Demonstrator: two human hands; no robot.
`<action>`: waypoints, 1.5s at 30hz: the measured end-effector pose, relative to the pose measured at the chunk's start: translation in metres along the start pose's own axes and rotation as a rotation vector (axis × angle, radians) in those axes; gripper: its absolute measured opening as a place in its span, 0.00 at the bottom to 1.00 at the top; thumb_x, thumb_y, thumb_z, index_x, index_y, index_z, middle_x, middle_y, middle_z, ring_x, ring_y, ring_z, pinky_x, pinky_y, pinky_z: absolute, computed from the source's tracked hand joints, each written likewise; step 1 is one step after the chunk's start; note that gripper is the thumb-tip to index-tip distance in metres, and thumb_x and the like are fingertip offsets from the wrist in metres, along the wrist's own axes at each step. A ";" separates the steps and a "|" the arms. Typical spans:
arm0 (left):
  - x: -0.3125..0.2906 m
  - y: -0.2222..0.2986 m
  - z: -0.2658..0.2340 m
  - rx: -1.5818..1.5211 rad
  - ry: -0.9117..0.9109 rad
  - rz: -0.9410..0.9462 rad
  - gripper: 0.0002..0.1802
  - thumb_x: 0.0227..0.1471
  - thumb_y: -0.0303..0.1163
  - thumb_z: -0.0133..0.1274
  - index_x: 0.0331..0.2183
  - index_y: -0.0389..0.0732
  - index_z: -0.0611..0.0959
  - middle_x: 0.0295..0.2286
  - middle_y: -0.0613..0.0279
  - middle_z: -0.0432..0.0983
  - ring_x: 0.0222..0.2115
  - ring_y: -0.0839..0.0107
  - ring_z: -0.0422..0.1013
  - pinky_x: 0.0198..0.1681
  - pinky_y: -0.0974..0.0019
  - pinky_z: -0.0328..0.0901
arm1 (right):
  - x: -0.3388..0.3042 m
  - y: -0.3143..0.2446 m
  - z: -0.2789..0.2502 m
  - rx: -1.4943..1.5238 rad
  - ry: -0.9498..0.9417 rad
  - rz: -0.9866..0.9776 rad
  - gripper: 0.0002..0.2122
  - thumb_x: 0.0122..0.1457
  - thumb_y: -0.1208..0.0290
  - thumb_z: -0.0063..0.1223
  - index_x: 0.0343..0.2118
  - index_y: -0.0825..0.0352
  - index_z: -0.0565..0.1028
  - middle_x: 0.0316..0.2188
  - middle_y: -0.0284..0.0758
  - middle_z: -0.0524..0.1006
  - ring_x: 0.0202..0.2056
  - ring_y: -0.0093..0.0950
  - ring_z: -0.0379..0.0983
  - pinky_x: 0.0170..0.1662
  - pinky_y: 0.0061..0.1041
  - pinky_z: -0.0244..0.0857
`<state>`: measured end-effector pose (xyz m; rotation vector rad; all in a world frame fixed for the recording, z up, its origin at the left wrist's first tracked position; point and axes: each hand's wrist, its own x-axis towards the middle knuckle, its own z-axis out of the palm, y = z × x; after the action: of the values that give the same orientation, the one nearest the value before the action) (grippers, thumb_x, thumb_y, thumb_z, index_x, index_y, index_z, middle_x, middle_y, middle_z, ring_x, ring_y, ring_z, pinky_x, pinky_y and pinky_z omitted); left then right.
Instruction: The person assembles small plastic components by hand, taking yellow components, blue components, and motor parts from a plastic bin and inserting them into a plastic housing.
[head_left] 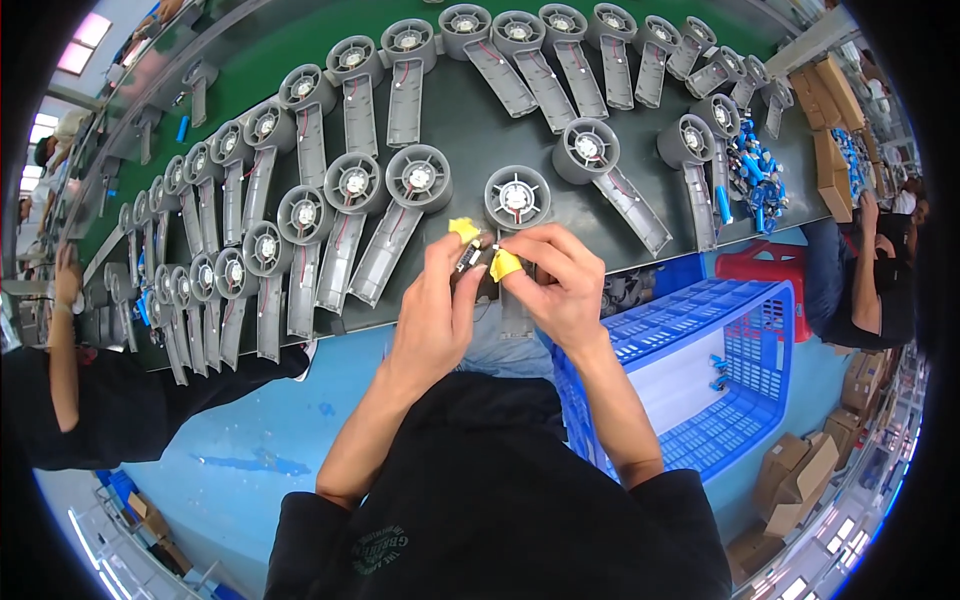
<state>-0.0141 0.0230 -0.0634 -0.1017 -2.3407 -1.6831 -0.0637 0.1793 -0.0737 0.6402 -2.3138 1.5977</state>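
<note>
Both my hands meet over the front edge of the green table, with yellow coverings on some fingertips. My left hand (437,308) is closed on a small dark electronic part (468,259), held between thumb and fingers. Pinched in my right hand (560,285) is a tiny white connector (496,247) beside that part; its wire is too fine to follow. Just beyond my fingers sits a grey fan housing (517,198), a round ring with a spoked centre. Its handle runs toward me, partly hidden behind my hands.
Rows of similar grey fan housings (420,175) with open handles cover the table (480,115). Blue cylindrical cells (757,180) lie piled at the right. A blue plastic crate (690,375) and a red stool (765,270) stand below. Other people work at both sides.
</note>
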 end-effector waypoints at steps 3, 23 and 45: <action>-0.003 -0.002 -0.006 0.153 -0.041 -0.017 0.16 0.56 0.19 0.54 0.47 0.29 0.75 0.37 0.43 0.79 0.34 0.53 0.77 0.37 0.60 0.71 | 0.003 -0.003 -0.001 -0.005 -0.012 0.037 0.10 0.44 0.81 0.63 0.33 0.68 0.82 0.31 0.30 0.79 0.17 0.12 0.63 0.19 0.15 0.56; 0.005 -0.002 -0.005 0.107 0.029 0.146 0.12 0.53 0.16 0.56 0.42 0.28 0.81 0.37 0.47 0.77 0.31 0.60 0.75 0.34 0.68 0.69 | 0.008 -0.006 -0.005 -0.089 -0.055 -0.017 0.09 0.46 0.80 0.64 0.32 0.68 0.82 0.30 0.31 0.79 0.19 0.16 0.68 0.20 0.16 0.60; 0.013 -0.006 -0.018 0.017 -0.172 0.046 0.12 0.54 0.16 0.54 0.42 0.28 0.80 0.35 0.54 0.73 0.30 0.67 0.70 0.33 0.70 0.65 | 0.006 0.009 -0.003 -0.065 -0.079 -0.150 0.12 0.42 0.86 0.62 0.32 0.72 0.76 0.30 0.33 0.75 0.21 0.18 0.66 0.24 0.18 0.61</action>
<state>-0.0244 0.0030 -0.0600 -0.3062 -2.4539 -1.6940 -0.0733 0.1833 -0.0780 0.8534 -2.3013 1.4493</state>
